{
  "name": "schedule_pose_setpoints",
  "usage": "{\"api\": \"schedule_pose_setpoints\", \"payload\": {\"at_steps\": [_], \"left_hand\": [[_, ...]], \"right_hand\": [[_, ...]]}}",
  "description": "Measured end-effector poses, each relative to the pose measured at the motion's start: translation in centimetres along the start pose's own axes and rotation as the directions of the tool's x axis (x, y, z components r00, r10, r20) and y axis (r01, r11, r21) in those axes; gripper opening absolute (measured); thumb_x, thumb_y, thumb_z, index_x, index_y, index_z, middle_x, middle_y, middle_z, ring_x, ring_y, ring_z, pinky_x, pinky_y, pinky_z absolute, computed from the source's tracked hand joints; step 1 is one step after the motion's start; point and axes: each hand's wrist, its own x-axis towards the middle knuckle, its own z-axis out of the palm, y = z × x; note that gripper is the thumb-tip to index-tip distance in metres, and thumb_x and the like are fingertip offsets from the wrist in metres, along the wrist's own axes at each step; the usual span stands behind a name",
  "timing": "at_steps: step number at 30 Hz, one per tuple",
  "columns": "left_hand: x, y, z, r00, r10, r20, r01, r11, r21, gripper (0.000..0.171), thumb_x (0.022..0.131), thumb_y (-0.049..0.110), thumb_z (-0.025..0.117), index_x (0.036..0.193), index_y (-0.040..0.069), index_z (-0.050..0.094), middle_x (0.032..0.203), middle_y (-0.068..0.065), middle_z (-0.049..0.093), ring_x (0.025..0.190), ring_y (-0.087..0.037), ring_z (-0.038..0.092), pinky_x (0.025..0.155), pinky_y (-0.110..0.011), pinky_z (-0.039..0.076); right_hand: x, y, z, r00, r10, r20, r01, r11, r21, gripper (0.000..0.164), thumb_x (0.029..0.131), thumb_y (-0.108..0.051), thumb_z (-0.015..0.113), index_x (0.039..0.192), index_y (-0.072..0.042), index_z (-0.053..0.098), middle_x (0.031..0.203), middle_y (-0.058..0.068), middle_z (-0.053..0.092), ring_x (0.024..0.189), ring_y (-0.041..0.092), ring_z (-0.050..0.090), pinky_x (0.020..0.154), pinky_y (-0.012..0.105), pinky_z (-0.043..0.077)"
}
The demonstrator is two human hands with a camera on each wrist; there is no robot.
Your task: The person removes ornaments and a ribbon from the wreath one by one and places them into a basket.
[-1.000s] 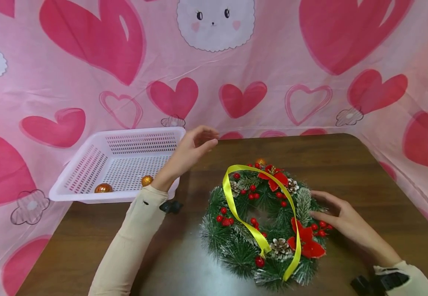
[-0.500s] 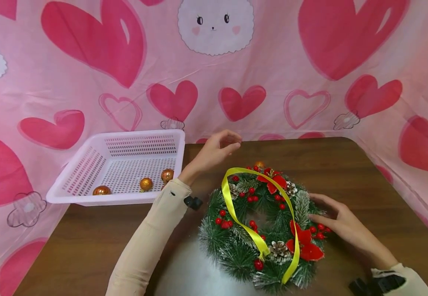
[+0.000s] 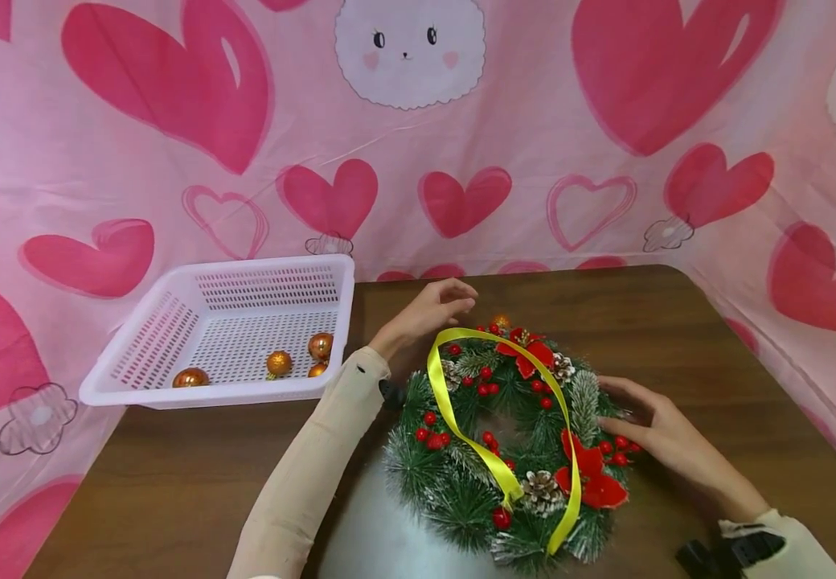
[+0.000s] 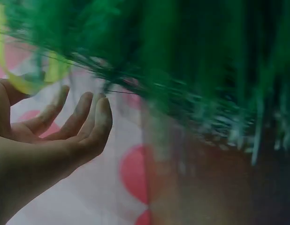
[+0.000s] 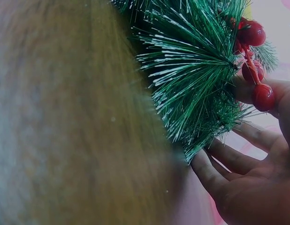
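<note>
A green Christmas wreath (image 3: 454, 515) with red berries, red flowers and pine cones lies on the table. Across its top loops a yellow ribbon (image 3: 492, 462). My left hand (image 3: 428, 310) is held just beyond the wreath's far left side, fingers loosely bent and nothing between them. In the left wrist view, that hand (image 4: 65, 136) appears beside blurred green needles. At the right edge, my right hand (image 3: 667, 434) grips the wreath. The right wrist view shows its thumb behind the berries (image 5: 263, 97) and its fingers (image 5: 208, 176) around the needle tips.
A white plastic basket (image 3: 129, 396) stands at the left. Inside are several orange-gold baubles (image 3: 278, 363). One more small orange bauble (image 3: 501, 321) peeks out behind the wreath's far edge. A pink heart-printed cloth (image 3: 519, 96) hangs behind the brown table (image 3: 194, 474).
My left hand has moved right and slightly down, from beside the basket to the wreath's far left side, uncovering baubles in the basket. The right hand keeps its place on the wreath.
</note>
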Motion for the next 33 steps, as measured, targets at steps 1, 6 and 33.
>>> {"api": "schedule_pose_setpoints", "payload": {"at_steps": [1,6,33], "left_hand": [[0.1,-0.2,0.0,1.0,-0.013,0.008,0.013,1.0,-0.009,0.036,0.102,0.02,0.057,0.132,-0.001,0.056,0.135,-0.022,0.056,0.124,-0.039,0.055,0.098,-0.047,0.051],[0.5,-1.9,0.1,0.998,-0.013,0.065,0.016,0.999,-0.047,0.041,0.104,0.024,0.053,0.138,0.001,0.053,0.142,-0.023,0.051,0.123,-0.035,0.057,0.104,-0.046,0.047],[2.1,-3.1,2.2,0.984,0.117,0.137,-0.121,0.993,0.016,0.039,0.102,0.013,0.056,0.139,0.0,0.053,0.137,-0.017,0.056,0.119,-0.023,0.057,0.095,-0.031,0.052]], "right_hand": [[0.0,0.0,0.0,1.0,0.0,0.001,0.0,1.0,0.003,0.054,0.094,-0.021,0.07,0.143,-0.009,0.05,0.142,0.016,0.052,0.112,-0.014,0.046,0.087,0.012,0.046],[0.2,0.1,0.1,1.0,-0.006,0.01,0.006,1.0,0.001,0.054,0.094,-0.022,0.07,0.143,-0.009,0.05,0.142,0.016,0.053,0.113,-0.014,0.046,0.088,0.012,0.045],[0.0,0.4,0.1,1.0,-0.028,-0.012,0.028,0.999,-0.044,0.054,0.093,-0.022,0.071,0.142,-0.011,0.052,0.14,0.013,0.054,0.113,-0.013,0.047,0.09,0.012,0.044]]}}
